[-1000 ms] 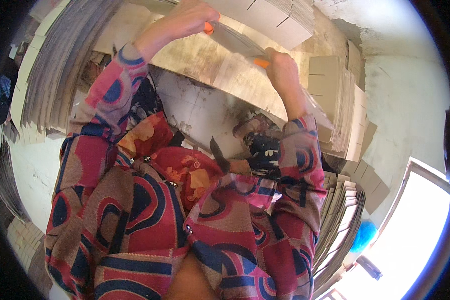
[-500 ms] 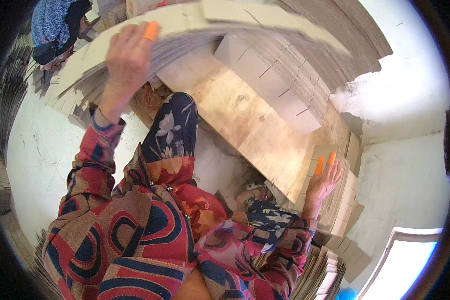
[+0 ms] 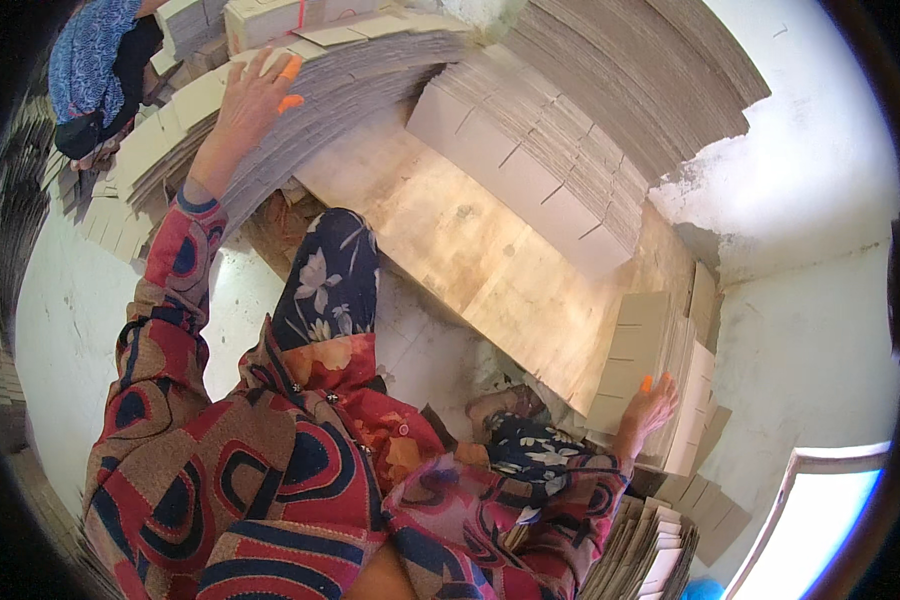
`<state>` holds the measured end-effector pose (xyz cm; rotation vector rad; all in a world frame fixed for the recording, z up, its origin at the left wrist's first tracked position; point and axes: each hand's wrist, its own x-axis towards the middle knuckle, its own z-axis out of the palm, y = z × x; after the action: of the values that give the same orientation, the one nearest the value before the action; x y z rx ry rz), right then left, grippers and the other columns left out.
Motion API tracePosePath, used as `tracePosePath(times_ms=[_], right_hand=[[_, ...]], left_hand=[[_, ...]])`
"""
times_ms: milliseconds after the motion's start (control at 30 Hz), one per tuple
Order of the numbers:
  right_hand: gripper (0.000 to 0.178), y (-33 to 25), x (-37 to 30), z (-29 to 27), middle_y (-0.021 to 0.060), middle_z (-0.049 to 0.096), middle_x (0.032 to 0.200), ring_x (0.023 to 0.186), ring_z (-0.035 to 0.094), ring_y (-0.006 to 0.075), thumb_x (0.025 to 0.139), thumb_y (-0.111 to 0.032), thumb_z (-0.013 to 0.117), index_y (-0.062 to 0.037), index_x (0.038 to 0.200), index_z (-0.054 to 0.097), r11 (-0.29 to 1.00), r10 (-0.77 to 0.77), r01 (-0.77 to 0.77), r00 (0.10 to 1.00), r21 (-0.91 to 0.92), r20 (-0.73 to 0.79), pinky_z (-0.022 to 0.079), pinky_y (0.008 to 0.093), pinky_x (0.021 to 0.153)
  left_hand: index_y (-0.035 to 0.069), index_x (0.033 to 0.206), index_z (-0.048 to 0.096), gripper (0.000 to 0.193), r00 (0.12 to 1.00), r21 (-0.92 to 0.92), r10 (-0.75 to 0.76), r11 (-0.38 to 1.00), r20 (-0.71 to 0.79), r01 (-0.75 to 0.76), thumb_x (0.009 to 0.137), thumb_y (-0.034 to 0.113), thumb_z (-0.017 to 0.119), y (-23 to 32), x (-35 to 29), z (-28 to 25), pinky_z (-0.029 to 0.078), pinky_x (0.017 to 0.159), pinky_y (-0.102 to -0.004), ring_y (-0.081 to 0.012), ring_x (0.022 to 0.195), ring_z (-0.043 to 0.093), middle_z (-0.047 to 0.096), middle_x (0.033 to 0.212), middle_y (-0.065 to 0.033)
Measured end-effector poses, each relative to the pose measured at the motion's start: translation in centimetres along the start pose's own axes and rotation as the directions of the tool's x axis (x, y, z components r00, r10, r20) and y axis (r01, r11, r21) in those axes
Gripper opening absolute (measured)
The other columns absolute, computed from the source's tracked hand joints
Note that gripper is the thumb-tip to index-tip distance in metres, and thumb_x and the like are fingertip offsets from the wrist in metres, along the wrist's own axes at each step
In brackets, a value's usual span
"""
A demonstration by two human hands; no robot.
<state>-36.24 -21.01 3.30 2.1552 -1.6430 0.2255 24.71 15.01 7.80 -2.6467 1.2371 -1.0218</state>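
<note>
While your left hand point(image 3: 248, 102) is spread over the curved row of grey-beige cardboard sheets point(image 3: 355, 100) left of the pale wooden board point(image 3: 470, 245), slotted grey cardboard pieces point(image 3: 525, 165) line the board's far side; your right hand point(image 3: 652, 408), fingers extended, overlaps the beige cardboard stack point(image 3: 638, 335) at its right end.

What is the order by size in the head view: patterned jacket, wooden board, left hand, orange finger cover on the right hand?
Patterned jacket
Wooden board
Left hand
Orange finger cover on the right hand
</note>
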Motion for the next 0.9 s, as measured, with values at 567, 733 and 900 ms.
tracePosePath(times_ms=[567,733,900], right_hand=[[0.025,6.7,1.5,7.2,0.0164,0.061,0.096,0.093,0.058,0.0345,0.083,-0.026,0.062,-0.0084,0.099,0.056,0.995,0.079,-0.088,0.983,0.047,0.165,0.048,0.0448,0.073],[0.025,3.4,2.4,1.9,0.0177,0.061,0.076,0.072,0.059,0.0380,0.088,-0.029,0.060,-0.0064,0.088,0.051,0.941,0.199,-0.184,0.980,0.283,-0.025,0.045,0.0482,0.060],[0.023,-1.2,2.5,-2.8,0.0122,0.061,0.067,0.055,0.059,0.0219,0.089,-0.026,0.061,-0.0056,0.094,0.052,0.669,0.355,-0.116,0.918,0.734,-0.178,0.043,0.0351,0.048]], left_hand=[[0.000,0.106,0.059,0.041,0.907,-0.619,0.420,0.708,-0.019,-0.340,0.077,0.029,0.066,19.5,2.0,-0.1,0.042,0.084,-0.0398,-0.0325,0.096,0.057,0.063,0.103,-0.0161],[0.000,0.104,0.060,0.040,0.896,-0.750,0.442,0.606,0.039,-0.266,0.076,0.026,0.070,24.2,3.0,2.1,0.046,0.080,-0.0396,-0.0349,0.093,0.058,0.063,0.099,-0.0183],[0.000,0.106,0.056,0.040,0.899,-0.816,0.422,0.475,-0.118,-0.330,0.075,0.021,0.070,32.0,7.0,2.1,0.044,0.083,-0.0380,-0.0338,0.095,0.054,0.060,0.098,-0.0158]])
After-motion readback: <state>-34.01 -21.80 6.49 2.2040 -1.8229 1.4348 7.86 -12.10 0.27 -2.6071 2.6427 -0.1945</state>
